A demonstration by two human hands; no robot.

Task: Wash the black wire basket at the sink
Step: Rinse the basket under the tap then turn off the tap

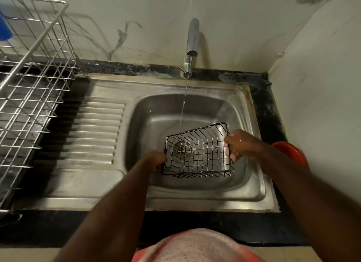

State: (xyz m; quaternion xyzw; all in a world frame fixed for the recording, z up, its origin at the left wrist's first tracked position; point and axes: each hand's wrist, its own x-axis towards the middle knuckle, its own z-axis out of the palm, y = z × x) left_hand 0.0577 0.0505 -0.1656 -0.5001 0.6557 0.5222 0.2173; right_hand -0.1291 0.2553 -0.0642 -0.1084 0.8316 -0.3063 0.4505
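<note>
Left hand (157, 160) and right hand (237, 144) each curl round an end of the black wire basket (197, 154), held between them over the sink (252, 187); left fingertips are hidden. Beyond them, the tap (192, 39) runs. A red object (291, 151) sits half-hidden behind the right forearm.

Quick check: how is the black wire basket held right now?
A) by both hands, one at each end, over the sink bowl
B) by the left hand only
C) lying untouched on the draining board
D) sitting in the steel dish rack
A: the left hand grips one end of the black wire basket and the right hand grips the other, over the sink bowl.
</note>
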